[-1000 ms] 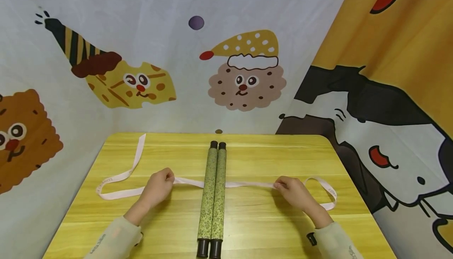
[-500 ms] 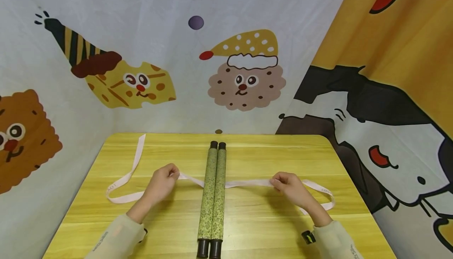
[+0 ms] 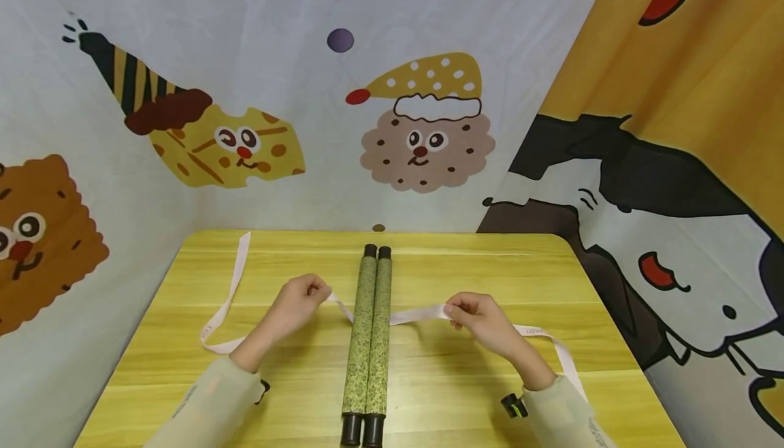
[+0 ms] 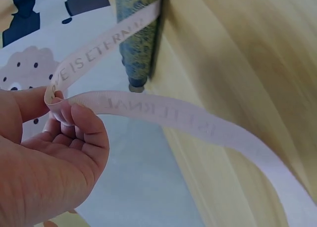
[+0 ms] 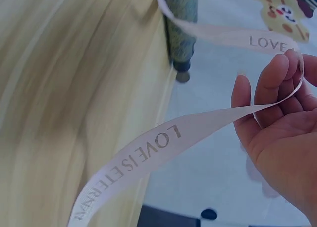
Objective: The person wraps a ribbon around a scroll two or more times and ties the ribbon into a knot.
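Two green patterned scroll rods (image 3: 370,339) with black end caps lie side by side down the middle of the table. A pale pink ribbon (image 3: 419,314) printed with "LOVE IS ETERNAL" passes under them and rises to a hand on each side. Left of the scroll, my left hand (image 3: 297,304) pinches the ribbon between thumb and index finger; the left wrist view shows the ribbon (image 4: 163,113) folded over at that pinch. My right hand (image 3: 480,318) pinches the other length, and its loose end (image 5: 148,147) trails away past the palm in the right wrist view.
The yellow wood-grain table (image 3: 294,400) has its far edge against a white cloth (image 3: 275,26) printed with cartoon snacks. The ribbon's left tail (image 3: 235,278) lies toward the back left corner. An orange curtain (image 3: 704,80) hangs on the right.
Both hands have come inward toward the scroll and slightly up, drawing the ribbon lengths with them. The left tail's bend has slid right, and the right tail's loop has opened out. The scroll stays put.
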A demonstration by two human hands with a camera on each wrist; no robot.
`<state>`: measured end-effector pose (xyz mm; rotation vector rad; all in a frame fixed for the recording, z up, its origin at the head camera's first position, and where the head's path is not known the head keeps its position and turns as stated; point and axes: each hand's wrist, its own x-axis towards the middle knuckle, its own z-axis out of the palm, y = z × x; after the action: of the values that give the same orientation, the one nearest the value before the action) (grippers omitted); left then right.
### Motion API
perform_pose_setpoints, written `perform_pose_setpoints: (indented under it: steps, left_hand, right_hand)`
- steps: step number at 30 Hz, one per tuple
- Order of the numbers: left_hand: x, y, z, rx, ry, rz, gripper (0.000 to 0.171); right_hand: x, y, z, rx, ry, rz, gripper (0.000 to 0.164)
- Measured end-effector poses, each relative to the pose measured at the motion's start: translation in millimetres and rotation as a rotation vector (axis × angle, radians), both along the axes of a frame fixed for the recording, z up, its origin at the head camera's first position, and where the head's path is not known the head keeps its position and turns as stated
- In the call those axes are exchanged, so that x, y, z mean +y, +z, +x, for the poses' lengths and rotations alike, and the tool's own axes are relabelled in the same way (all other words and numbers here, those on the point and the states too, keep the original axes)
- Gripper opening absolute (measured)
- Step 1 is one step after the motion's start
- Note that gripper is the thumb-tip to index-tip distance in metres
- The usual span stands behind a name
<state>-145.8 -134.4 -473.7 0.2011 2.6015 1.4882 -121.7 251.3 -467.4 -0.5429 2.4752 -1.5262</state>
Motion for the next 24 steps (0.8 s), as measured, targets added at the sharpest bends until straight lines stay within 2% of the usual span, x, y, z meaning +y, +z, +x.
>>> perform_pose_setpoints:
  steps: [6, 12, 17, 24]
  left_hand:
    - [10.9, 6.6, -1.7, -0.017, -0.020, 0.047, 0.015]
    - [22.3, 13.2, -2.2, -0.050, -0.030, 0.135, 0.017]
    - [30.6, 16.4, -4.5, -0.076, -0.033, 0.191, 0.020]
    - [41.7, 20.6, -7.1, 0.014, -0.077, 0.214, 0.016]
  right_hand:
    - [-24.8, 4.5, -1.4, -0.027, 0.028, -0.023, 0.018]
    - [-49.3, 9.5, -2.2, -0.050, 0.037, -0.029, 0.019]
    - [-67.0, 11.3, -3.3, -0.040, 0.045, -0.039, 0.019]
    - [-87.4, 9.6, -7.2, -0.034, 0.047, -0.078, 0.020]
